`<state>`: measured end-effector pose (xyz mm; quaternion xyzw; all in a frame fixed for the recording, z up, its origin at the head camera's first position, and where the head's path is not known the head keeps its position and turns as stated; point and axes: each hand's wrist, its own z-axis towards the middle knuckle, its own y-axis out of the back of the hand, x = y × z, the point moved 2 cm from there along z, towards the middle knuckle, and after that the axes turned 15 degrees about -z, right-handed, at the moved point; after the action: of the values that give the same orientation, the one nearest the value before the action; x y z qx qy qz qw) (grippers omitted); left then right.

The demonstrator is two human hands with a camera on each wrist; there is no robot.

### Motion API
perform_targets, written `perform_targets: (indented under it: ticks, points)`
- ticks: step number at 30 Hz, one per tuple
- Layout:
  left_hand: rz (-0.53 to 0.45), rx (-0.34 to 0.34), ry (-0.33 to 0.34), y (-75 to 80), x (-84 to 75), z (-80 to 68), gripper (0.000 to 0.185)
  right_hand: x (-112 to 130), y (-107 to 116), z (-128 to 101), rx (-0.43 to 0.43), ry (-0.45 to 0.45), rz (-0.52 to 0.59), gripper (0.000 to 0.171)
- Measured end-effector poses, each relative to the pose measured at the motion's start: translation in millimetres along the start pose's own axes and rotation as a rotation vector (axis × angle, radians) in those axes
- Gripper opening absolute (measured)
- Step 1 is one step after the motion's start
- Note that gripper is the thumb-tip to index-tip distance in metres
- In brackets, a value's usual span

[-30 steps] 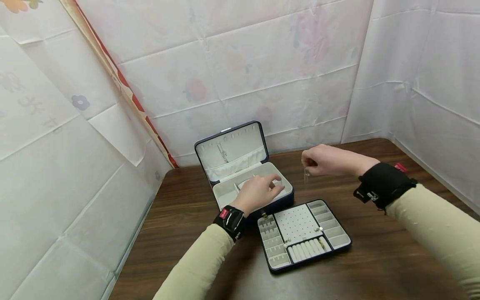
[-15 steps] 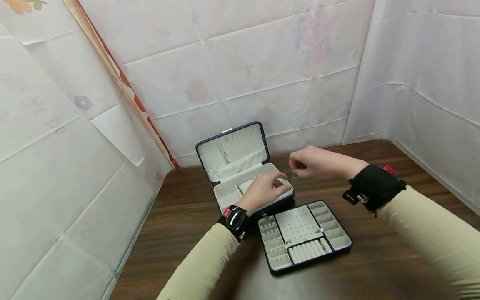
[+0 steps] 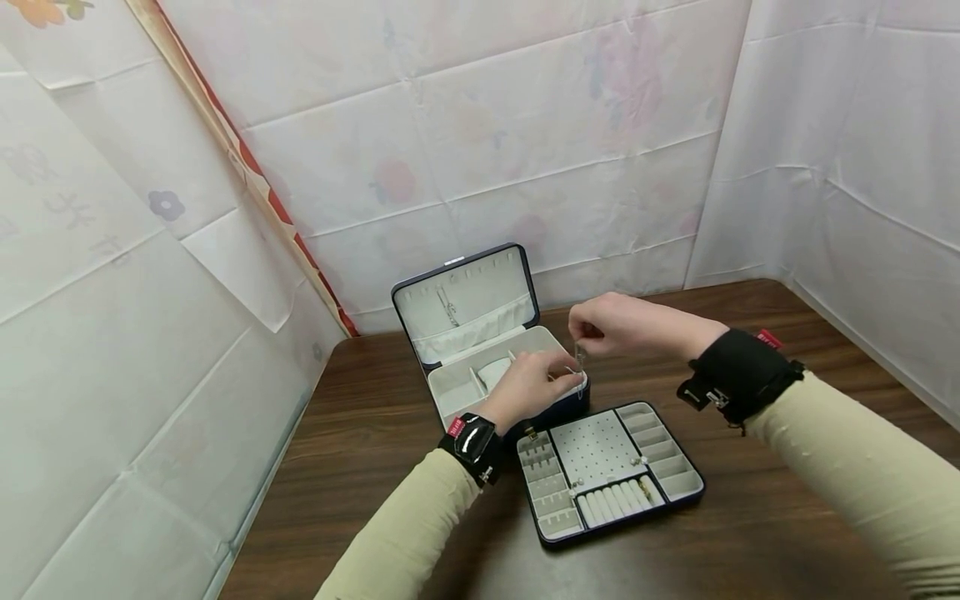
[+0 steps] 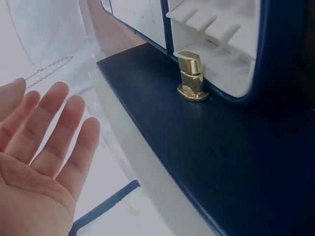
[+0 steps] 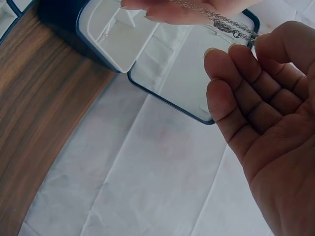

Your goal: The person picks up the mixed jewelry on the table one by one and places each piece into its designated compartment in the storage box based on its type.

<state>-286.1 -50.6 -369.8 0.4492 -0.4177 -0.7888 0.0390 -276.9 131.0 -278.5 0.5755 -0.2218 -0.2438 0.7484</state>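
Navy jewellery box (image 3: 480, 333) stands open near the counter's (image 3: 750, 533) rear left corner, lid upright, pale lining showing. Left hand (image 3: 528, 383) hovers over the box's right front part; in the left wrist view its fingers (image 4: 54, 123) are straight and slightly spread, holding nothing. A thin silver chain (image 3: 580, 360) hangs just above the box's right front corner, beside the left fingertips. Right hand (image 3: 615, 325) pinches the chain's top end between thumb and forefinger, remaining fingers (image 5: 246, 93) loosely curled. The removed insert tray (image 3: 675, 492) lies flat toward the counter's front edge, just in front of the box.
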Motion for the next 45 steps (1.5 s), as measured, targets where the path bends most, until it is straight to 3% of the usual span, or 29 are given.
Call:
perform_targets:
  ticks: [7, 23, 45]
  points:
    - [0.056, -0.005, -0.069, 0.2, 0.5, -0.1, 0.012, 0.5, -1.5, 0.7, -0.007, 0.006, -0.010, 0.019]
    - [0.062, -0.019, 0.021, -0.5, 5.0, -7.5, 0.007, 0.7, -1.8, -1.6, -0.024, -0.008, 0.012, 0.020]
    - [0.086, -0.026, 0.068, 3.4, 18.5, -18.0, 0.005, -3.0, 4.4, -5.9, -0.064, -0.041, 0.017, 0.018]
